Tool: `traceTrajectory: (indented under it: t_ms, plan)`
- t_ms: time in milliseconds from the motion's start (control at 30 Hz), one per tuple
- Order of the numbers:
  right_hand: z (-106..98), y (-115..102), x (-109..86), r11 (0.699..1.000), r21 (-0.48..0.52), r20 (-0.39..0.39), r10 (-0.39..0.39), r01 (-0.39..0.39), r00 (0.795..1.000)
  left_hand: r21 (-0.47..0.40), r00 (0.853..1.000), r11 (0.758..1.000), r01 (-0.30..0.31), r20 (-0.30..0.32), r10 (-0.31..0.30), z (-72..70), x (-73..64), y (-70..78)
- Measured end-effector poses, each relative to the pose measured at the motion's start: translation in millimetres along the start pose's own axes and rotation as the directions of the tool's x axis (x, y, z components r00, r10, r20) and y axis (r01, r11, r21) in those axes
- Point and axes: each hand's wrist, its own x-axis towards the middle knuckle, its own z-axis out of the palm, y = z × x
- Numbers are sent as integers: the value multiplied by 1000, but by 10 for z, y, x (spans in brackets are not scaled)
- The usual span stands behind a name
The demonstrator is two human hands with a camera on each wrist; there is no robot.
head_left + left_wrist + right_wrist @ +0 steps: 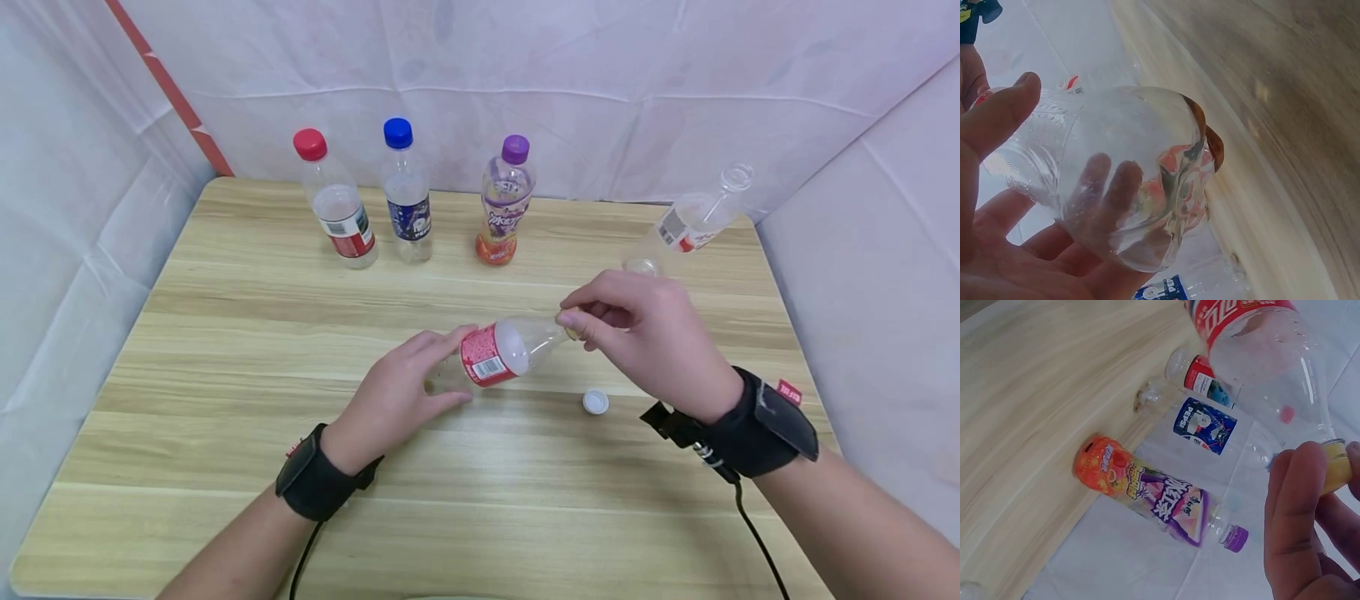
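A clear plastic bottle (495, 355) with a red label lies tilted over the table, its neck toward the right. My left hand (401, 385) grips it around its lower part; in the left wrist view, thumb and fingers wrap the clear base (1129, 181). At the bottle's mouth, my right hand (637, 333) pinches a yellow cap (1336, 467) between thumb and fingers. A loose white cap (596, 402) lies on the table below the right hand. Behind that hand stands an uncapped clear bottle (697, 218), its base partly hidden.
Along the back of the wooden table (225, 400) stand a red-capped bottle (341, 208), a blue-capped Pepsi bottle (408, 204) and a purple-capped bottle (506, 204). White sheeting (525, 75) rises behind the table and at both sides.
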Motion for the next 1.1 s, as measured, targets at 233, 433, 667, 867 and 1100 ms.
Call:
traceTrajectory:
  t_ms: [233,433,667,867,1100]
  plan:
    - [3,11,2,996,-33,6,-86,86,996,7,1000,1000,-1,1,1,-22,4,-19]
    - [-19,31,-21,967,-15,5,-254,254,967,-30,1000,999,13,26,-13,-31,4,-31]
    - [-18,21,-37,972,-31,1,-235,235,972,-46,999,998,31,33,-30,-28,6,-29]
    - [-28,-11,-37,1000,-16,-3,-17,17,1000,-34,999,999,28,22,-28,-22,8,-11]
    - [-37,-36,-30,994,-14,33,104,-104,994,-22,999,999,30,18,-30,-24,4,4]
